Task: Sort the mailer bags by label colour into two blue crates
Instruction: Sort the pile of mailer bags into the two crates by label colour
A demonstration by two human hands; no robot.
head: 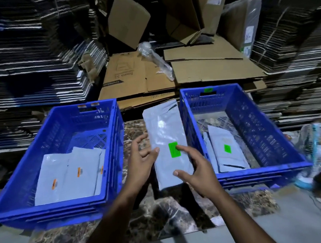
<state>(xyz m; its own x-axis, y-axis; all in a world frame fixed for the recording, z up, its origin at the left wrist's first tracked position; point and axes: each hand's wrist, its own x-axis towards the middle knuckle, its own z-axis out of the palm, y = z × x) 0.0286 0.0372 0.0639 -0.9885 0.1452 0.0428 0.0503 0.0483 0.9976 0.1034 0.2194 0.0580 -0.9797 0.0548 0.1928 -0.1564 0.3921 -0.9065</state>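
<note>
Marble slab [171,211] lies nearest, under both forearms, carrying everything in play. Both hands reach over it toward one grey bag [166,140] that lies flat on the slab between the two crates. Left hand [139,160] is spread with relaxed fingers, its fingertips touching the bag's left edge and closing on nothing. Right hand [195,168] is likewise spread wide, forefinger laid on the green label [174,149] near the bag's middle and thumb resting lower on the plastic; it pinches nothing.

Just left of the left hand stands the left crate [12,188], its near rim level with the wrist. Inside it, overlapping grey bags [64,175] lie flat, each showing a small orange label [79,172]. Just right of the right hand stands the right crate [267,142], and within it more grey bags [228,154] rest, the top one bearing a green label [227,148].

Further right of that crate, a blurred pale bundle with a teal strip [313,148] sits at the slab's edge; what it is cannot be told.

Beyond the fingertips, flattened cardboard [209,72] is piled, with a clear plastic wrapper [155,61] lying across it. Behind and to both sides rise dark stacks of folded cartons [27,54].
</note>
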